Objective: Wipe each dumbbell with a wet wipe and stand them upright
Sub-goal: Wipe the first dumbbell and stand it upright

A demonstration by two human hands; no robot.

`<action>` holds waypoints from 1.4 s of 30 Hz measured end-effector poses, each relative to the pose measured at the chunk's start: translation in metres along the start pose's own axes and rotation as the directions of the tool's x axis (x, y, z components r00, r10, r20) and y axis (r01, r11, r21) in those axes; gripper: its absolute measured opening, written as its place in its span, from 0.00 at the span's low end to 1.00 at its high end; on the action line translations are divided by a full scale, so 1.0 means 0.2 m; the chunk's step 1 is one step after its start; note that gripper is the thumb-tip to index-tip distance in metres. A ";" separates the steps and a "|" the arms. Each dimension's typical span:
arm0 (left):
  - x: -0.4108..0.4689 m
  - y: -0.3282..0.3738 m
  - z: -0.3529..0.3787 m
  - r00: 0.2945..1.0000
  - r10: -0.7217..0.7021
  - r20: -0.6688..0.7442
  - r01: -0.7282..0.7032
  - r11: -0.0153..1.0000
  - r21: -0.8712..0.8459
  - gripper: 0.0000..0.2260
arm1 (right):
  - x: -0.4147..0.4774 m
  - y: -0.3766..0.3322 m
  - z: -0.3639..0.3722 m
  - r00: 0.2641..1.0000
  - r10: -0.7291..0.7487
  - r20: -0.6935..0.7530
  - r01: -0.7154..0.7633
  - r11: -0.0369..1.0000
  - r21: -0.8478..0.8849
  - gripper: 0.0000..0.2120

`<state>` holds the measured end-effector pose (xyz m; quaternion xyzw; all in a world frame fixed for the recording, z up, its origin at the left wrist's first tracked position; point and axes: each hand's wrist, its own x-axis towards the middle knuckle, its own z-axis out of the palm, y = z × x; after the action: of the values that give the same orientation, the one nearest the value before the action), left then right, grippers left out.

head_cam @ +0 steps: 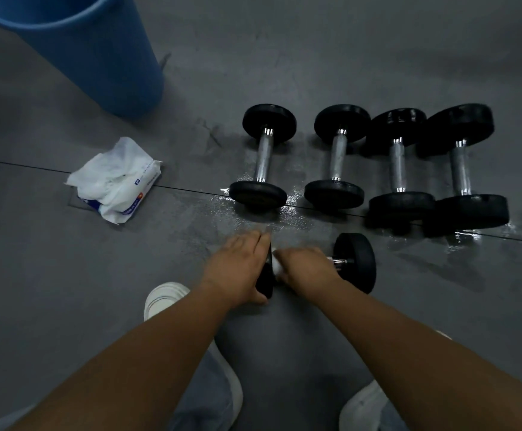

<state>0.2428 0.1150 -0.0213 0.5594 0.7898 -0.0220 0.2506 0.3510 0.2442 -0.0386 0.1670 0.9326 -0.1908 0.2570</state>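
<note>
A black dumbbell (354, 262) with a chrome handle lies sideways on the grey floor in front of me. My left hand (238, 269) presses flat on its left weight. My right hand (308, 270) is closed around the handle with a white wet wipe (276, 265) showing at its left edge. Behind it stand several more dumbbells in a row: the leftmost (264, 157), a second (337, 157), a third (398, 164) and the rightmost (462, 166). All stand upright on one end.
A pack of wet wipes (115, 180) with a loose wipe on top lies on the floor at the left. A blue bucket (79, 45) stands at the back left. The floor around the dumbbells is wet. My white shoes (163, 300) show below.
</note>
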 end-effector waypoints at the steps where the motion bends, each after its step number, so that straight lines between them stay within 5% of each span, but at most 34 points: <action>1: 0.00 0.00 0.00 1.000 0.011 -0.005 -0.011 1.000 0.004 0.56 | -0.01 0.01 0.01 0.997 -0.042 -0.063 0.040 0.999 -0.028 0.10; 5: 0.03 -0.03 -0.02 1.000 0.023 0.016 -0.022 0.998 -0.059 0.55 | -0.09 0.06 0.06 0.928 -0.148 -0.341 0.107 0.985 -0.135 0.09; 9: 0.04 -0.04 -0.03 0.999 0.019 0.043 -0.015 0.995 -0.100 0.55 | 0.00 -0.03 0.02 0.994 -0.043 -0.105 0.028 0.990 -0.140 0.14; 14: 0.05 -0.05 -0.06 0.995 0.020 0.097 -0.007 0.991 -0.131 0.55 | -0.07 0.04 0.03 0.952 -0.106 -0.287 0.058 0.984 -0.170 0.05; 19: 0.06 -0.05 -0.07 0.993 0.010 0.120 0.007 0.990 -0.138 0.57 | -0.01 0.00 -0.04 0.996 0.019 -0.084 -0.033 0.984 -0.175 0.10; 23: 0.07 -0.05 -0.08 0.990 0.011 0.138 0.008 0.991 -0.133 0.57 | -0.05 0.12 -0.09 0.994 -0.072 -0.087 0.026 0.898 -0.439 0.08; 26: 0.09 -0.05 -0.10 0.988 0.004 0.155 0.017 0.991 -0.132 0.58 | -0.11 0.18 -0.16 1.000 -0.005 0.002 0.006 0.824 -0.566 0.11; 29: 0.09 -0.05 -0.10 0.988 -0.004 0.156 0.023 0.992 -0.125 0.58 | -0.08 0.13 -0.20 0.997 0.019 0.071 0.019 0.869 -0.494 0.12; 33: 0.09 -0.05 -0.09 0.988 -0.005 0.157 0.025 0.991 -0.130 0.58 | -0.04 0.08 -0.11 0.991 -0.122 0.056 0.132 0.955 -0.264 0.11; 36: 0.09 -0.05 -0.10 0.986 0.005 0.169 0.019 0.990 -0.137 0.58 | -0.11 0.17 -0.19 0.977 -0.211 0.042 0.211 0.900 -0.382 0.16; 40: 0.10 -0.06 -0.11 0.984 0.013 0.179 0.014 0.989 -0.150 0.57 | -0.15 0.22 -0.34 0.986 -0.102 0.136 0.166 0.739 -0.653 0.15; 42: 0.11 -0.06 -0.11 0.982 0.010 0.188 0.020 0.988 -0.155 0.57 | -0.13 0.19 -0.32 0.994 -0.031 0.105 0.089 0.793 -0.603 0.18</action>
<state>0.2180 0.1361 -0.0139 0.5315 0.7632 -0.0132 0.3671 0.3619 0.3005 0.0166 0.0374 0.9368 0.1023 0.3324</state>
